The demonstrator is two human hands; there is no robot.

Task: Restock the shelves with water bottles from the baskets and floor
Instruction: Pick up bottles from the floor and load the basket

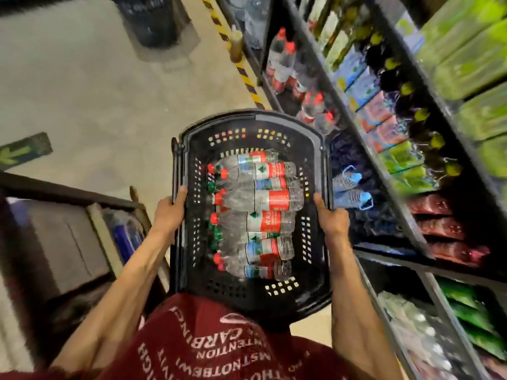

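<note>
Red-capped water bottles (260, 200) lie sideways in the black basket (288, 116) beside stocked shelves (397, 260).

Black basket (192, 149), walls dotted with rows of square holes, and inside it clear water bottles (258, 200) with red caps, a few green, and red-and-white labels. Maroon shirt (219, 346) in white lettering; yellow-and-black striped tape (248, 80) on the grey floor (82, 91).

Pale concrete floor (82, 78) with a green arrow marking (13, 154) and yellow-black hazard stripe (248, 80) beside dark metal shelving (400, 205)
</note>
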